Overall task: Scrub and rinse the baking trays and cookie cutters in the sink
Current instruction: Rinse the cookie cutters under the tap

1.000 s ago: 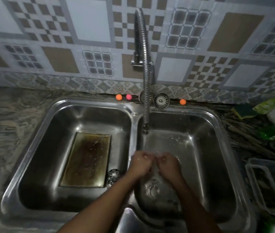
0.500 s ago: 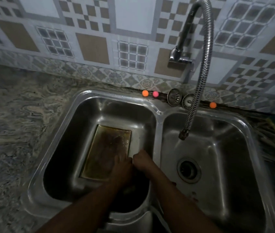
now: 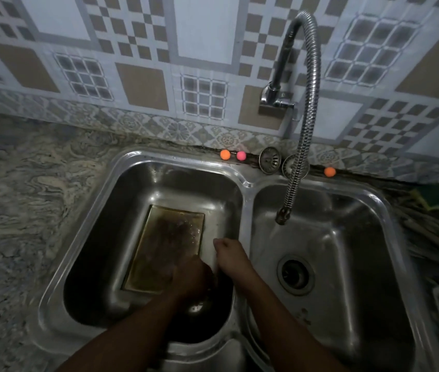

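The single view comes from a wide-angle camera worn on the person's head. It faces forward and steeply down at the double-bowl stainless steel sink, near enough that the sink spans most of the frame. The left hand and right hand sit low in the middle, with the forearms entering from the bottom edge. Beyond the hands the beige-and-white patterned tile wall fills the top, its lines bowed by the lens. Left of the hands lies the grey marbled stone counter. Right of them and beyond hangs the curved ribbed chrome tap, over the right bowl.
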